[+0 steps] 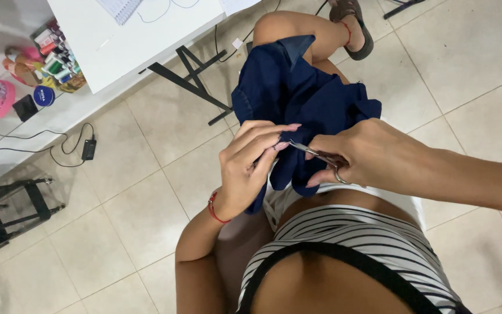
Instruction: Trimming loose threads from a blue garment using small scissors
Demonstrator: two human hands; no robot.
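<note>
A dark blue garment (303, 93) lies bunched over my lap and knee. My left hand (248, 166), with a red cord at the wrist, pinches a fold of the cloth between fingertips. My right hand (367, 157) grips small metal scissors (318, 156), with fingers through the ring handles. The blades point left and reach the fingertips of my left hand at the cloth's edge. Whether the blades are apart is too small to tell.
A white table (135, 40) on black folding legs (196, 81) stands ahead at left. A low white shelf (47, 119) holds thread spools, a round blue tin and pink items. Black cables and a power adapter (88, 149) lie on the tiled floor. A black stand (7, 209) sits at far left.
</note>
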